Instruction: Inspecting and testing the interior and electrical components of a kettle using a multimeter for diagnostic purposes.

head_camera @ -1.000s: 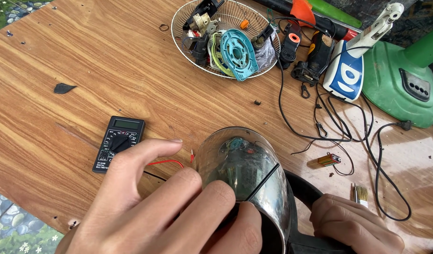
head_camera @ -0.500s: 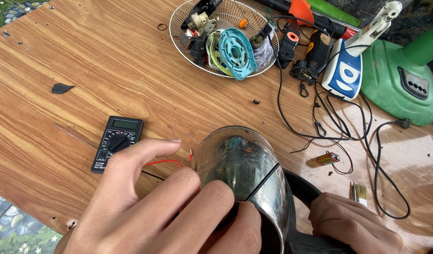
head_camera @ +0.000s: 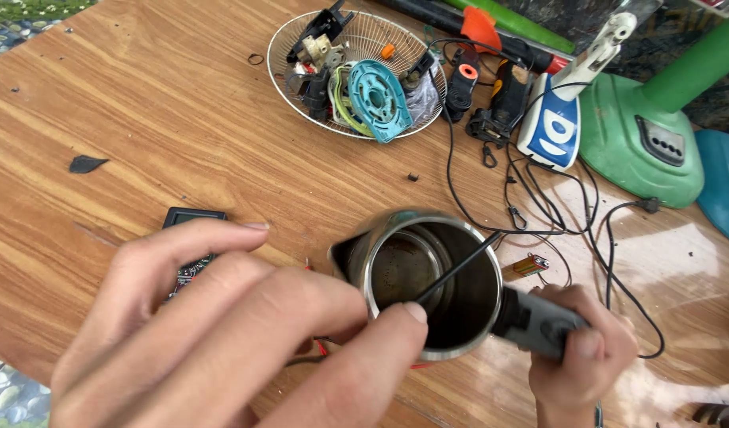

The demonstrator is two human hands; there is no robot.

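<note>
Kettle (head_camera: 428, 285) now tipped mouth-up — right hand (head_camera: 578, 361) on handle.

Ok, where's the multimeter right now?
The black multimeter lies on the wooden table at left of the head view, mostly hidden under the left hand, left of the steel kettle.
</note>
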